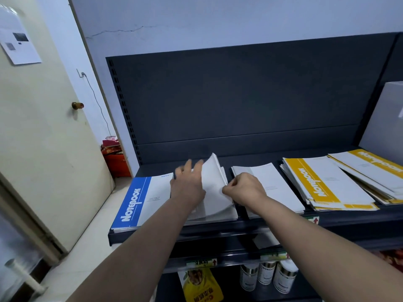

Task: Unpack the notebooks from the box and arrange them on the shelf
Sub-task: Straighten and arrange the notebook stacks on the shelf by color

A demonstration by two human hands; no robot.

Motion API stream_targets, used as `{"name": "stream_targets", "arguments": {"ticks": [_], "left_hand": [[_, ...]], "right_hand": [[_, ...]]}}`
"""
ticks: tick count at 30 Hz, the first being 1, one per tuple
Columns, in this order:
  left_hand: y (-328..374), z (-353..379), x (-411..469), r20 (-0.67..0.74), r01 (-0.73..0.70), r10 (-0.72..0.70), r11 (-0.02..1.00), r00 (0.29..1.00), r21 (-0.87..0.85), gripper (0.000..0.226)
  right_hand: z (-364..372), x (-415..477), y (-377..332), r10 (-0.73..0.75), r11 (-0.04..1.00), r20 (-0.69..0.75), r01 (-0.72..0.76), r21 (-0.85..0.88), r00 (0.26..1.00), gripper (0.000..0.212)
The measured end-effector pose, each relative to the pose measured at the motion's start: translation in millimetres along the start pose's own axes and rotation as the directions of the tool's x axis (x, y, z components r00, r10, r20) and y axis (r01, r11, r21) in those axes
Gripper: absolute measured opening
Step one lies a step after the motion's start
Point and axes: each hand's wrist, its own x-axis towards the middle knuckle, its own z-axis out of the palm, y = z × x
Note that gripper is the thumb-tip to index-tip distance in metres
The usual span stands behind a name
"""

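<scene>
While the right hand [244, 189] pinches the near edge of the raised notebook [212, 177], fingers and thumb curled tight on it, the left hand [187, 184] lies with fingers straight and spread, tips against the notebook's left face. Notebook stands tilted on its long edge over the middle white pile [218, 212], pages bowing and fanning at the far end. Pile sits on the shelf [196, 233] between the blue notebook [139, 199] and a second white pile [277, 184]. Yellow notebooks [320, 184] lie further right, loosely heaped, with the grey box [383, 118] behind them.

Risks, as judged. Grip is on a thin edge only: if the pinch holds just the cover or a few sheets, the rest may flop open and crease when laid flat. Middle pile reaches the shelf's front lip; a push from the left forearm could slide it off toward the cans [266, 277] below. Gap to the second white pile is narrow, so a notebook dropped askew may land across both and spoil the row. Yellow heap already lies fanned out; a knock from the right arm could send it sliding
</scene>
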Motion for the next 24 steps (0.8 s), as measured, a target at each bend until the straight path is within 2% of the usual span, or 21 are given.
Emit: {"name": "stream_targets", "arguments": {"ticks": [2,4,6,8,9,11,14,17,19,21,22,24], "left_hand": [[2,-10,8,-0.09,-0.261,0.273,0.957,0.958,0.123,0.079],[4,-26,19,-0.055,-0.429,0.452,0.873,0.89,0.232,0.065],[5,-48,30,-0.073,-0.477,0.515,0.831,0.854,0.285,0.047],[4,-73,36,-0.121,-0.453,0.504,0.84,0.855,0.297,0.038],[3,-84,38,-0.133,-0.422,0.475,0.857,0.87,0.296,0.036],[-3,-102,38,-0.184,-0.314,0.363,0.916,0.913,0.252,0.032],[-15,-112,35,-0.327,-0.114,0.118,0.993,0.938,0.03,0.022],[-23,-105,33,-0.282,0.05,-0.125,0.964,0.951,-0.261,0.013],[-24,-94,34,-0.171,0.141,-0.255,0.859,0.952,-0.492,0.009],[-21,-80,35,0.003,0.245,-0.35,0.649,0.937,-0.72,0.013],[-18,-74,33,0.084,0.296,-0.372,0.56,0.924,-0.774,0.017],[-15,-58,30,0.162,0.358,-0.387,0.512,0.908,-0.781,0.017]], "right_hand": [[-2,0,-5,-0.063,0.989,-0.031,0.066,0.132,0.998,0.01],[-9,-2,-12,-0.129,0.963,-0.056,0.139,0.232,0.99,0.014],[-17,-4,-19,-0.192,0.935,-0.085,0.209,0.288,0.978,0.015],[-26,-4,-24,-0.238,0.882,-0.099,0.258,0.394,0.966,0.014],[-30,-4,-26,-0.248,0.845,-0.089,0.26,0.468,0.965,0.022],[-36,-1,-26,-0.227,0.8,-0.024,0.201,0.565,0.974,0.057],[-38,3,-20,-0.2,0.781,0.059,0.123,0.612,0.978,0.096],[-31,9,-14,-0.152,0.785,0.108,0.054,0.617,0.982,0.113],[-24,10,-13,-0.136,0.806,0.158,0.017,0.592,0.978,0.109],[-16,14,-11,-0.134,0.806,0.144,0.023,0.591,0.98,0.087],[-15,14,-11,-0.131,0.807,0.103,0.045,0.589,0.986,0.07],[-17,13,-12,-0.131,0.844,0.008,0.107,0.525,0.991,0.045]]}}
